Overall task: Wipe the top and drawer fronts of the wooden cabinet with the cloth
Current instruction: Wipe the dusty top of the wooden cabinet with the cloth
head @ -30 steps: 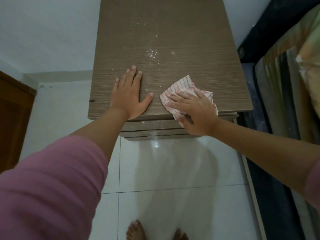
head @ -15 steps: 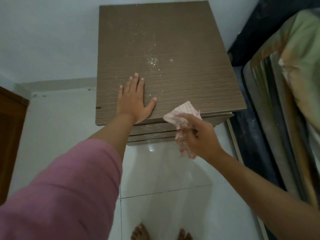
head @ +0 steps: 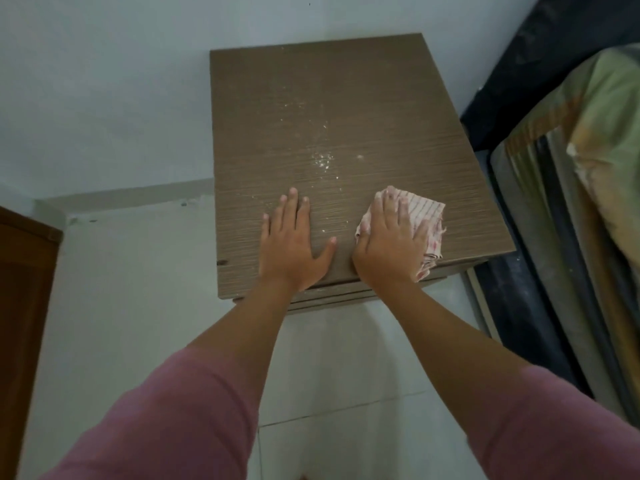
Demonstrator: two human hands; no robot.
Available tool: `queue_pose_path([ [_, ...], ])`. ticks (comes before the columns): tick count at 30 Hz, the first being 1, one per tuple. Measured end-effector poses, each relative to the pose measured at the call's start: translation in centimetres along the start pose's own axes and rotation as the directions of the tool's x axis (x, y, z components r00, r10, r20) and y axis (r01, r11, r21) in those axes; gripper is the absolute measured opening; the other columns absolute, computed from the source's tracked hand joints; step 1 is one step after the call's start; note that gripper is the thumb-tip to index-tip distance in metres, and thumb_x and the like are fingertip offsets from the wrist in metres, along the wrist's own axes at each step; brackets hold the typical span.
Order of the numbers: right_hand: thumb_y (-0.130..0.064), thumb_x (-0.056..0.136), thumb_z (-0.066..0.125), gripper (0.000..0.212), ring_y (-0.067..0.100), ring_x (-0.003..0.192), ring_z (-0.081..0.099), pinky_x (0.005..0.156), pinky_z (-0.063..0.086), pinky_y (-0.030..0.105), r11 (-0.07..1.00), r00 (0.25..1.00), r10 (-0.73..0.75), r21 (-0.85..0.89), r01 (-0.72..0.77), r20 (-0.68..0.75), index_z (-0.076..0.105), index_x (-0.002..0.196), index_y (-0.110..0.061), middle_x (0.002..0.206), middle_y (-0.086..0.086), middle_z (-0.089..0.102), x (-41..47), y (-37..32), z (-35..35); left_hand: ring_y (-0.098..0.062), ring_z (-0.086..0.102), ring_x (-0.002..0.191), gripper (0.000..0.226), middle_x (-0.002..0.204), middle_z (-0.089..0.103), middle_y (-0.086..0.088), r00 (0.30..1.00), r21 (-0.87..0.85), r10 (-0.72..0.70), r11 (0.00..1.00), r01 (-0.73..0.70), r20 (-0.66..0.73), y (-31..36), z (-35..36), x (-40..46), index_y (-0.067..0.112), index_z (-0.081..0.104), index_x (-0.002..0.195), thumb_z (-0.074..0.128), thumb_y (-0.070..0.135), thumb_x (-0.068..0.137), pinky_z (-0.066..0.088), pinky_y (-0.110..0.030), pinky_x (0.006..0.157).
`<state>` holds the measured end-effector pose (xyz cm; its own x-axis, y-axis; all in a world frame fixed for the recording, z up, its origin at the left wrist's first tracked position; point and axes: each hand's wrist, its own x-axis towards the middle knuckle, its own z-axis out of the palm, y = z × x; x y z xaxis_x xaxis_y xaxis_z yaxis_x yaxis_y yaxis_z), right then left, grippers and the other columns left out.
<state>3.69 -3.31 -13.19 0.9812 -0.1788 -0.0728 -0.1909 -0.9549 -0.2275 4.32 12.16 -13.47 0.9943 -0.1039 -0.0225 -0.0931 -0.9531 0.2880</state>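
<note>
Right hand [head: 389,244] flat, fingers spread, pressing the cloth [head: 424,216] onto the cabinet top [head: 346,109] near the front right. Left hand [head: 292,245] open and empty, palm down just beside it. White specks [head: 323,161] scattered on the top beyond both hands. Pink sleeves [head: 173,420] below, pale tiled floor [head: 346,358] underneath, bed [head: 588,168] off to the right.

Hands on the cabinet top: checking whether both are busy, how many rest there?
2. The left hand lies flat and bare on the cabinet top near its front edge; the right hand beside it presses the cloth down. None hidden.
</note>
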Motion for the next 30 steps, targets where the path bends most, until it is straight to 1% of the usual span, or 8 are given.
queue_pose_path([
  [5, -0.038, 0.096, 0.024, 0.068, 0.025, 0.148, -0.007, 0.115, 0.003, 0.053, 0.997, 0.998, 0.009, -0.081, -0.005, 0.055, 0.001, 0.152, -0.008, 0.16, 0.009, -0.008, 1.3, -0.2, -0.1, -0.022, 0.012, 0.144, 0.079, 0.156, 0.014, -0.006, 1.0, -0.147, 0.028, 0.989, -0.027, 0.0, -1.2, -0.8, 0.6, 0.01, 0.023, 0.145, 0.041, 0.057, 0.084, 0.009, -0.043, 0.114],
  [9, -0.039, 0.092, 0.021, 0.068, 0.028, 0.148, 0.005, 0.114, 0.012, 0.054, 0.998, 0.999, -0.022, -0.063, 0.025, 0.046, 0.013, 0.151, -0.006, 0.16, 0.012, 0.007, 2.0, -0.5, -0.1, -0.025, 0.009, 0.144, 0.08, 0.157, 0.01, -0.008, 1.0, -0.047, -0.017, 0.999, 0.018, 0.023, -4.2, -2.3, 3.6, 0.01, 0.018, 0.146, 0.038, 0.058, 0.085, 0.008, -0.048, 0.115],
  [11, -0.039, 0.092, 0.019, 0.068, 0.028, 0.148, 0.006, 0.115, 0.014, 0.053, 0.997, 0.996, -0.041, -0.065, 0.046, 0.077, 0.013, 0.151, -0.007, 0.16, 0.012, 0.007, 3.4, -0.6, -0.3, -0.024, 0.004, 0.144, 0.082, 0.158, 0.004, -0.007, 0.997, 0.019, -0.037, 0.999, 0.035, 0.064, -5.4, -2.9, 5.6, 0.012, 0.012, 0.147, 0.036, 0.061, 0.087, 0.006, -0.05, 0.115],
  [16, -0.039, 0.092, 0.018, 0.068, 0.026, 0.148, 0.002, 0.115, 0.011, 0.052, 0.996, 0.995, -0.066, -0.054, 0.07, 0.071, 0.01, 0.151, -0.007, 0.161, 0.011, 0.004, 9.3, -2.2, -0.5, -0.022, -0.002, 0.145, 0.085, 0.158, -0.003, -0.004, 0.993, 0.074, -0.052, 0.996, 0.045, 0.103, -5.7, -3.2, 7.9, 0.017, 0.003, 0.148, 0.033, 0.065, 0.084, 0.003, -0.051, 0.115],
  [21, -0.039, 0.093, 0.02, 0.069, 0.024, 0.148, -0.008, 0.117, 0.003, 0.052, 0.999, 0.988, -0.036, 0.018, 0.034, 0.147, 0.003, 0.152, -0.007, 0.16, 0.011, -0.006, 13.3, -4.2, -1.2, -0.021, -0.005, 0.145, 0.086, 0.158, -0.006, -0.004, 0.98, 0.087, -0.089, 0.993, 0.074, 0.176, -5.6, -3.7, 8.0, 0.017, 0.001, 0.148, 0.032, 0.065, 0.084, 0.003, -0.052, 0.115],
  [25, -0.035, 0.093, 0.033, 0.068, 0.029, 0.147, -0.009, 0.111, -0.009, 0.053, 0.986, 0.98, -0.13, 0.121, 0.112, 0.153, 0.011, 0.151, -0.007, 0.16, 0.014, -0.007, 14.0, -3.8, -3.6, -0.023, -0.001, 0.145, 0.086, 0.158, -0.002, -0.004, 0.974, 0.097, -0.101, 0.992, 0.083, 0.202, -5.4, -4.0, 8.1, 0.017, 0.005, 0.149, 0.032, 0.065, 0.083, 0.004, -0.052, 0.114],
  [28, -0.042, 0.087, 0.029, 0.072, 0.034, 0.147, 0.003, 0.109, 0.0, 0.065, 0.976, 0.963, -0.218, 0.013, 0.219, 0.158, 0.019, 0.151, -0.011, 0.159, 0.015, 0.01, 13.9, -2.2, -3.0, -0.022, -0.003, 0.145, 0.086, 0.158, -0.005, -0.003, 0.967, 0.093, -0.115, 0.991, 0.097, 0.226, -5.4, -4.0, 8.2, 0.018, 0.003, 0.149, 0.032, 0.065, 0.083, 0.003, -0.052, 0.114],
  [30, -0.042, 0.088, 0.032, 0.069, 0.033, 0.146, 0.01, 0.11, 0.011, 0.066, 0.975, 0.96, -0.213, -0.025, 0.221, 0.182, 0.023, 0.15, -0.014, 0.158, 0.014, 0.016, 13.9, -1.8, -2.0, -0.022, -0.004, 0.145, 0.087, 0.158, -0.004, -0.004, 0.965, 0.091, -0.118, 0.991, 0.099, 0.235, -5.4, -4.1, 8.3, 0.017, 0.003, 0.149, 0.033, 0.064, 0.082, 0.004, -0.051, 0.114],
])
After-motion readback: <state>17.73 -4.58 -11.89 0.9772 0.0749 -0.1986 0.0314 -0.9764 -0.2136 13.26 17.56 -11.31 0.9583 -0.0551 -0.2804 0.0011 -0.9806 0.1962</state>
